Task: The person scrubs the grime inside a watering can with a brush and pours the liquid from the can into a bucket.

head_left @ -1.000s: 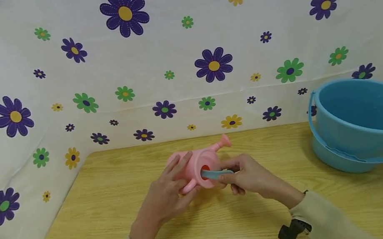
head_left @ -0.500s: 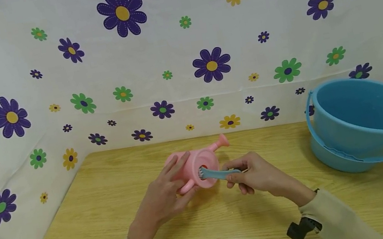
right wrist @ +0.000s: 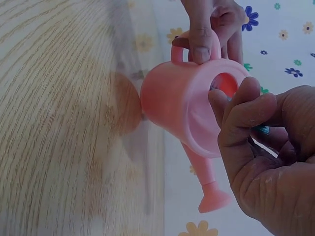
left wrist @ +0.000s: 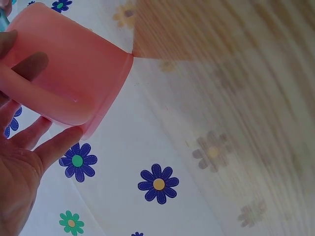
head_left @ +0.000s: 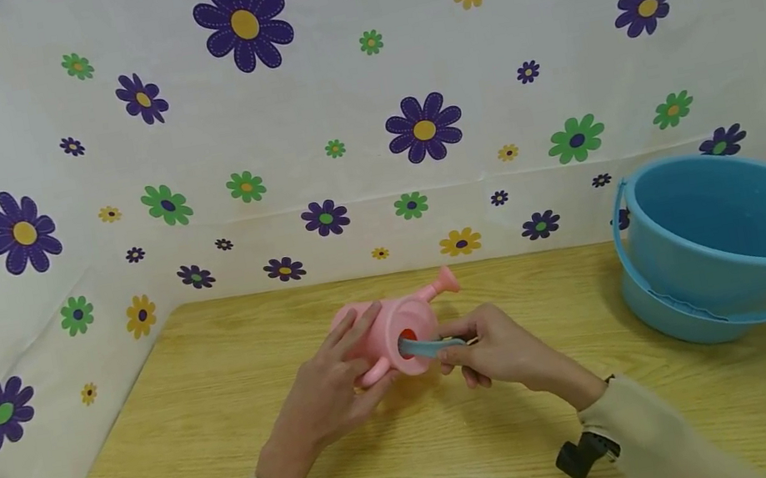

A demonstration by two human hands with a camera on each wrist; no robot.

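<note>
A pink watering can (head_left: 387, 326) is tipped over on its side, its round opening facing right and toward me. My left hand (head_left: 322, 397) grips it at the handle, fingers spread over the body; the left wrist view shows the can's base and handle (left wrist: 44, 96) among these fingers. Between thumb and fingers, my right hand (head_left: 504, 350) pinches the handle of a small blue brush (head_left: 427, 347). The brush's head is inside the can's opening, its bristles hidden. In the right wrist view, the right fingers (right wrist: 246, 105) cover most of the brush.
A large blue bucket (head_left: 725, 283) with its handle lowered stands at the right of the wooden table (head_left: 181, 442). A white cloth (head_left: 327, 87) printed with flowers hangs behind the table and along its sides. The can's spout (head_left: 445, 281) points to the back right.
My right hand drew the brush partly out, showing its white bristles at the opening, then pushed it back left into the can. The left hand and can have stayed in place.
</note>
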